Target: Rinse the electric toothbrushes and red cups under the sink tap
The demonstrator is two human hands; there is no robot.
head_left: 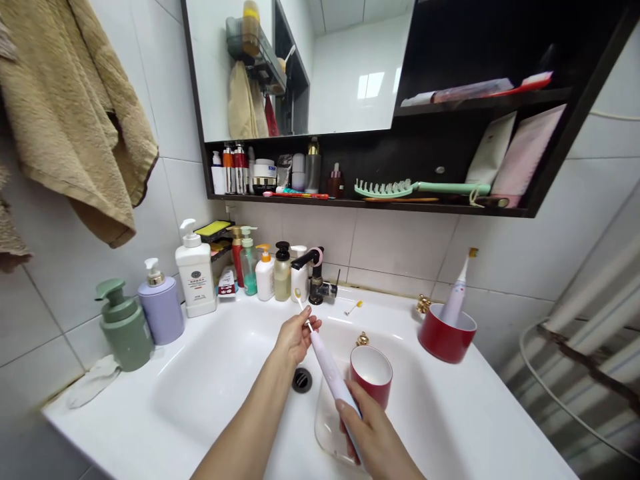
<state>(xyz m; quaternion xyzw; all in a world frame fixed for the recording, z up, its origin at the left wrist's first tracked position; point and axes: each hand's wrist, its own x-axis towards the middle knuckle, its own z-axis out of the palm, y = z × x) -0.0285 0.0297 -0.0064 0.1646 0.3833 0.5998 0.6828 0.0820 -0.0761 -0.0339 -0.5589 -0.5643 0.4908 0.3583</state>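
Note:
My right hand (376,430) is closed round the base of a pale pink electric toothbrush (330,370), which slants up and to the left over the white sink (210,387). My left hand (296,335) pinches the thin neck of the toothbrush just below its brush head (298,294). A red cup (371,375) with a white inside stands in the basin right beside the toothbrush handle. Under my right hand lies a clear plastic piece (325,427). The drain (302,380) sits between my two hands.
A black faucet (316,275) stands at the back of the basin among several pump bottles. A green dispenser (123,325) and a lilac one (161,307) are at left. A second red cup (446,333) holding another toothbrush is at right. A shelf and mirror hang above.

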